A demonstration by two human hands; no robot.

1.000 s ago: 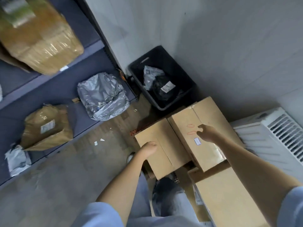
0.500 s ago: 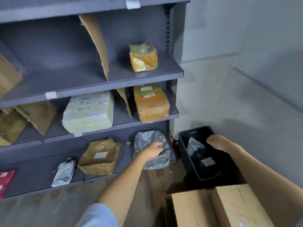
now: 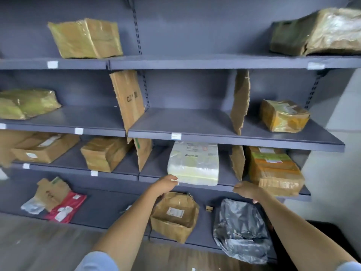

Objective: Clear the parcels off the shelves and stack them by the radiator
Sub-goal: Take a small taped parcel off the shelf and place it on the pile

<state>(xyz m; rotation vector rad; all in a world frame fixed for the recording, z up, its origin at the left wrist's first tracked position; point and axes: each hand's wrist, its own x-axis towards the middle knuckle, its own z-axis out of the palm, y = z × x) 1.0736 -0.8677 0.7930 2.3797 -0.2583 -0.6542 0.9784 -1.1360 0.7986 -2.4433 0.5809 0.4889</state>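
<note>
A dark grey shelf unit [image 3: 224, 140] fills the view, with parcels on all its levels. A white plastic-wrapped parcel [image 3: 194, 163] lies on the third shelf down. My left hand [image 3: 166, 185] reaches its front left corner, with loosely bent fingertips at the wrapping. My right hand [image 3: 247, 190] hovers, holding nothing, at the shelf edge between the white parcel and an orange-taped box [image 3: 273, 169]. Below my hands, on the bottom shelf, sit a crumpled brown parcel [image 3: 174, 216] and a grey plastic bag [image 3: 241, 229].
Torn cardboard dividers [image 3: 239, 100] stand upright between shelf bays. More taped boxes [image 3: 86, 38] sit on the upper shelves, and a red mailer [image 3: 66, 207] lies bottom left. A black bin's edge [image 3: 332, 231] shows at lower right. Wood floor [image 3: 39, 243] runs in front.
The view rose from the cardboard boxes by the radiator to the shelves. Both hands left those boxes and lifted to the third shelf, by the white parcel.
</note>
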